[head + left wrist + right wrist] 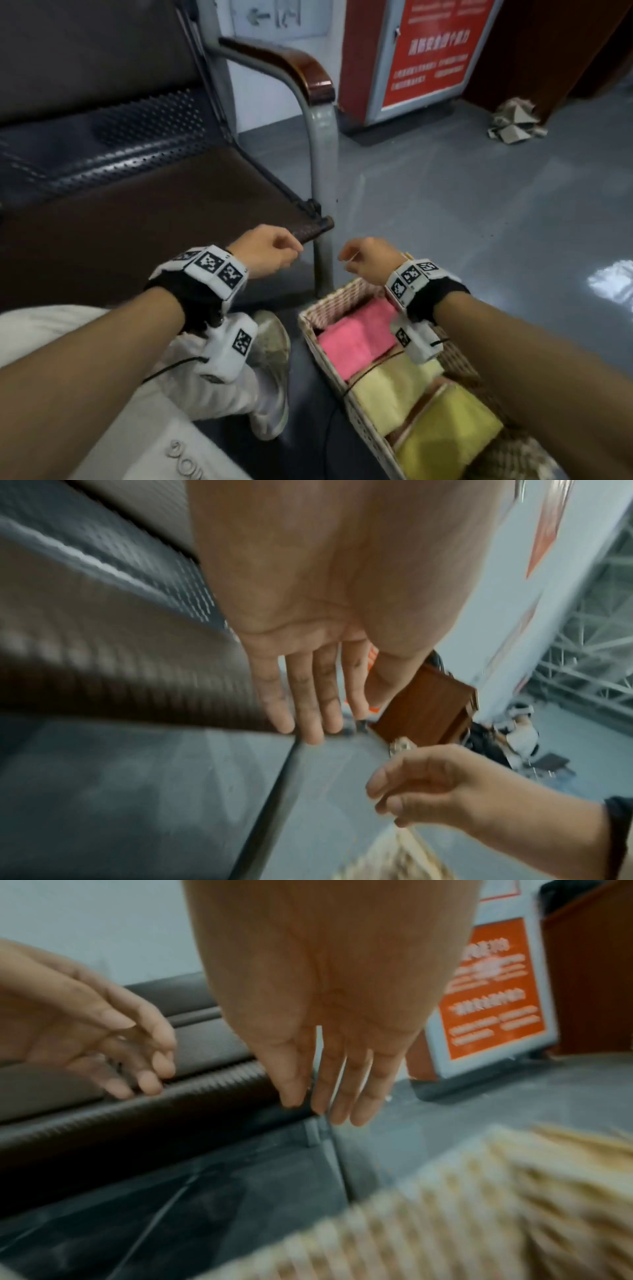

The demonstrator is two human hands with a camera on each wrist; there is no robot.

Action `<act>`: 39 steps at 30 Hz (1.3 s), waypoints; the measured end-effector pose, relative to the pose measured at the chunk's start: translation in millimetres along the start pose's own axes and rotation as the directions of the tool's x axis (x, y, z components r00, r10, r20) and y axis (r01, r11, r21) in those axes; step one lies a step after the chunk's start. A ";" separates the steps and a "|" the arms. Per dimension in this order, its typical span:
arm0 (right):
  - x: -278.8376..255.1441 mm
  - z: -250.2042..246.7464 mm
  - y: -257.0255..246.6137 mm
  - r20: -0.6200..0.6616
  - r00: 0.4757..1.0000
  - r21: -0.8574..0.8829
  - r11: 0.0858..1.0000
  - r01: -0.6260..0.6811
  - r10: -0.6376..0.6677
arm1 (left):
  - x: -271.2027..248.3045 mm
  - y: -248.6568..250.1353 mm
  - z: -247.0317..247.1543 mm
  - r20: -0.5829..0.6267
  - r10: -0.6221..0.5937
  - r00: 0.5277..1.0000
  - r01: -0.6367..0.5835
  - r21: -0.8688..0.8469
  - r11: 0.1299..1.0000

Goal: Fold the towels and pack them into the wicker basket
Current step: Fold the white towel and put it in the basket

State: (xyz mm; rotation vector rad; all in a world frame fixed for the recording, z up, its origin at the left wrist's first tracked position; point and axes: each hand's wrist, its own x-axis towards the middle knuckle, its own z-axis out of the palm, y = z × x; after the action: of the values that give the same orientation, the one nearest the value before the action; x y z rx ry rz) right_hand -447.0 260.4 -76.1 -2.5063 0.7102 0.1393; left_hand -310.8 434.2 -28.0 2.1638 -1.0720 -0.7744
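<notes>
I read the packing as about done: pink towel (356, 337) and two yellow towels (397, 387) lie folded in the wicker basket (337, 301) on the floor. My left hand (263, 253) and right hand (368, 258) hover relaxed, empty. Next, check for leftover towels.

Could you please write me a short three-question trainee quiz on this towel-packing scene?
1. True or false: the left hand is holding a towel.
2. What colour is the folded towel at the far end of the wicker basket? A) pink B) blue C) white
3. Fill in: the basket stands on the floor to the ____ of the person's shoe.

Key
1. False; both it and the right hand are empty, fingers relaxed, above the seat edge.
2. A; the two nearer towels are yellow.
3. right.
</notes>
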 end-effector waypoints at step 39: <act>106.8 223.5 -550.9 0.580 0.405 -0.123 0.416 0.901 -0.706 | -295.2 -333.8 -278.0 -0.201 -0.630 0.750 0.656 0.341 0.673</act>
State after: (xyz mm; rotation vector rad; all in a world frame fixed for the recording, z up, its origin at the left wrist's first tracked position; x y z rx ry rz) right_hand -62.8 724.9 -38.4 -2.7384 -0.9390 0.5252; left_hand -99.6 915.0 -18.3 2.9616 -0.4044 -0.8184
